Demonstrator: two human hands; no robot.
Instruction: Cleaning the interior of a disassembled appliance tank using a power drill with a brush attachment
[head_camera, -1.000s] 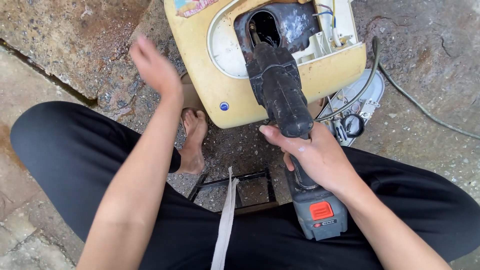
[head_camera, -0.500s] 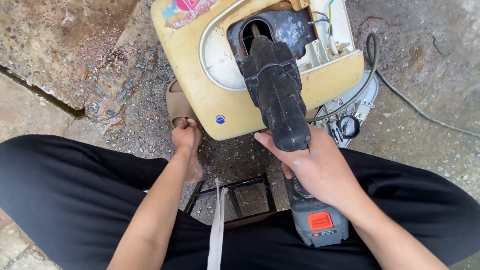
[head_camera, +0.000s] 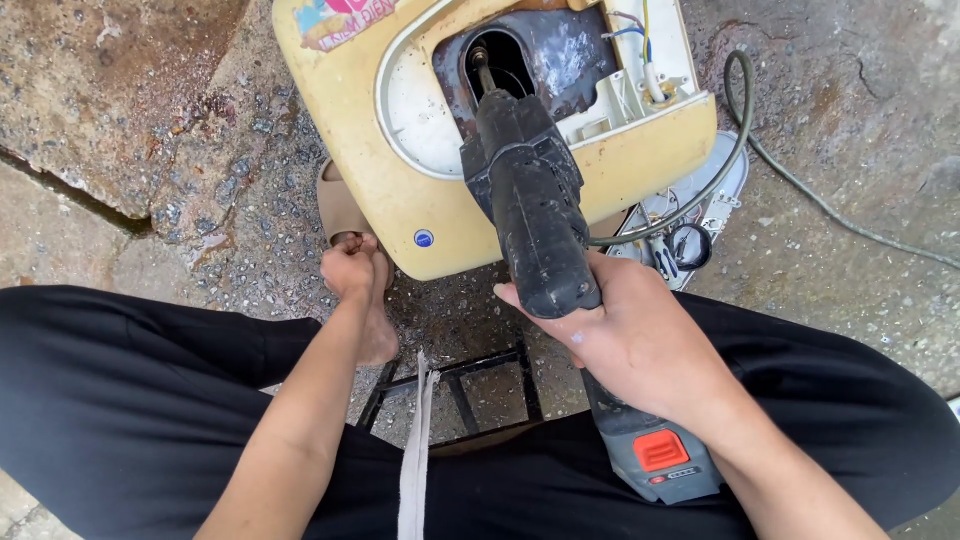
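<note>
Here, a seated person drives a cordless power tool into a yellowed appliance casing.

Nearest, the right hand (head_camera: 640, 345) is wrapped tight around the black power tool (head_camera: 535, 215), its battery pack (head_camera: 655, 455) over the lap; the left hand (head_camera: 350, 268) is closed, pinching the tan sandal (head_camera: 335, 205) beside the bare foot (head_camera: 378, 325). Farther out, the tool's bit sits in the dark opening (head_camera: 520, 60) of the yellow casing (head_camera: 400, 180), so fastener work seems in hand. Next, I judge, steady axial pressure and a braced casing matter.
</note>
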